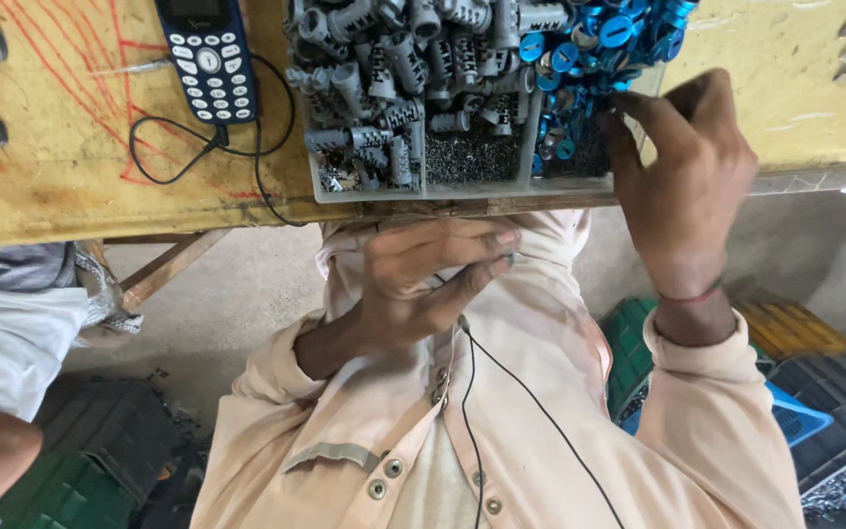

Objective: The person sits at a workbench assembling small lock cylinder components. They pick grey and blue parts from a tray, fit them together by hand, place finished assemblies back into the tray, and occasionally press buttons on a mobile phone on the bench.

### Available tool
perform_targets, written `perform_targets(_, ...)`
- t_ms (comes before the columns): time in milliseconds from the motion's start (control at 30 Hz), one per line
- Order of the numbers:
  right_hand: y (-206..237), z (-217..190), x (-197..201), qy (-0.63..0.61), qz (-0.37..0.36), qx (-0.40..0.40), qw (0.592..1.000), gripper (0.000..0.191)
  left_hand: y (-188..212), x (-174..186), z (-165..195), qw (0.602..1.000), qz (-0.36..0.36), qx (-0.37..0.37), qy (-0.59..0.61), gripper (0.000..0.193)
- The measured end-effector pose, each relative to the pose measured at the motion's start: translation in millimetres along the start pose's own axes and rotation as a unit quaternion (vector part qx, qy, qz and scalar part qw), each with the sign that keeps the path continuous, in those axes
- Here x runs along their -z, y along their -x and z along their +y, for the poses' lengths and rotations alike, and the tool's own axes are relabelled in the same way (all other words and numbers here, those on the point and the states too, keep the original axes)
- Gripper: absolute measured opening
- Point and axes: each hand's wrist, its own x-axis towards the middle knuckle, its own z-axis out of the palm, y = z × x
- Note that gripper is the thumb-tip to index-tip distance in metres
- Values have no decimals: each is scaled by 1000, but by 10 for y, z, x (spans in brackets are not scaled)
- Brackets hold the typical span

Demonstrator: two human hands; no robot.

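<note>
while the right hand (682, 186) dipped bent fingers (629, 108) into the blue round caps (599, 39) at the top right of the grey tray (421, 188), the left hand (423, 279) lay below, fingers together, and i could not tell what it held. grey lock barrels (394, 69) and caps were too many to count, so lots seemed left. one phone (206, 54) lay upper left.

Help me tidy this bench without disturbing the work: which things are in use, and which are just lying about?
In use:
right hand picking in blue round parts
left hand, below the bench edge
divided tray
grey cylinders

Lying about:
keypad phone
black cable
crates on the floor
</note>
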Motion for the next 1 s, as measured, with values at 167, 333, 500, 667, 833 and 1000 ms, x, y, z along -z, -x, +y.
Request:
perform_targets(167,219,232,-47,-380,-38,-133,915,6,-25,-26,-51,998,-23,-50,-7,24)
perform_targets(333,466,236,72,-687,-133,-226,678,8,-106,20,-75,975,-99,-132,-147,37)
perform_targets(500,570,87,63,-681,-235,-195,665,21,-148,77,-41,941,-118,-206,-243,21)
perform_targets(667,538,-6,23,-678,-236,-222,660,17,-191,115,-19,925,-119,-243,-268,18)
perform_targets(833,608,-22,-139,-653,-238,-166,700,22,-237,104,-9,900,-109,-280,-317,23)
perform_targets(1000,662,-125,-209,-763,-255,-111,584,34,-194,-31,58,976,-50,-139,-159,35)
